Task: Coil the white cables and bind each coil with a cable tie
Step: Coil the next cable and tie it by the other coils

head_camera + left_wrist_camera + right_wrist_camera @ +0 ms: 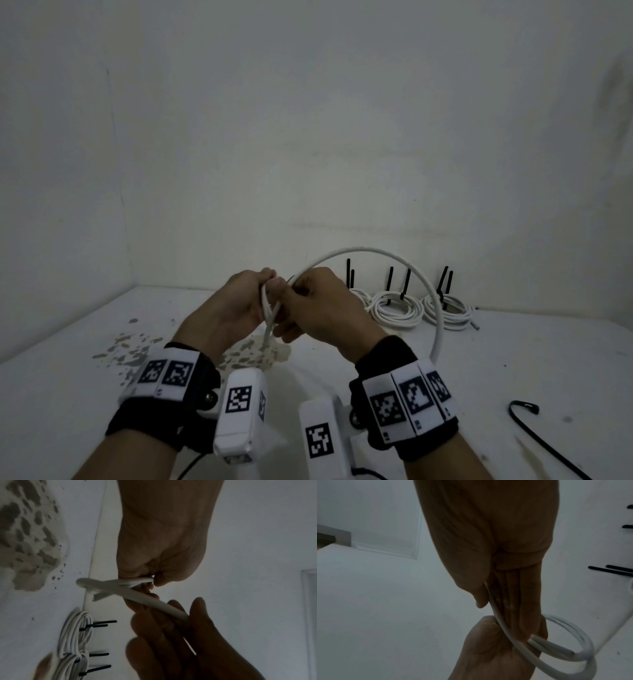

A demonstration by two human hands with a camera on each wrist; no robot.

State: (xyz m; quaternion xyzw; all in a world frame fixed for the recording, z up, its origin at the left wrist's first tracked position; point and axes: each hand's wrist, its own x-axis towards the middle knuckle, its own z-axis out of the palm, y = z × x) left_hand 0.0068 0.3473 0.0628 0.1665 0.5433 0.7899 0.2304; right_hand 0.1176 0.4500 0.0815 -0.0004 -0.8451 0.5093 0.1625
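Note:
A white cable (363, 250) is held above the table between both hands. My left hand (265, 286) grips a few small loops of it, and these hang down from the fist (152, 580). My right hand (301, 291) touches the left hand and pinches the cable between thumb and straight fingers (488, 601). From there the cable arcs up, right and down towards the table. The loops (565, 649) curl out past the left hand in the right wrist view. A loose black cable tie (544, 442) lies on the table at the near right.
Three white coils (397, 308) bound with black ties lie along the back wall at the right, also seen as bound coils (73, 635) from the left wrist. The white table (479, 377) has a patch of flaked paint (137, 346) at the left.

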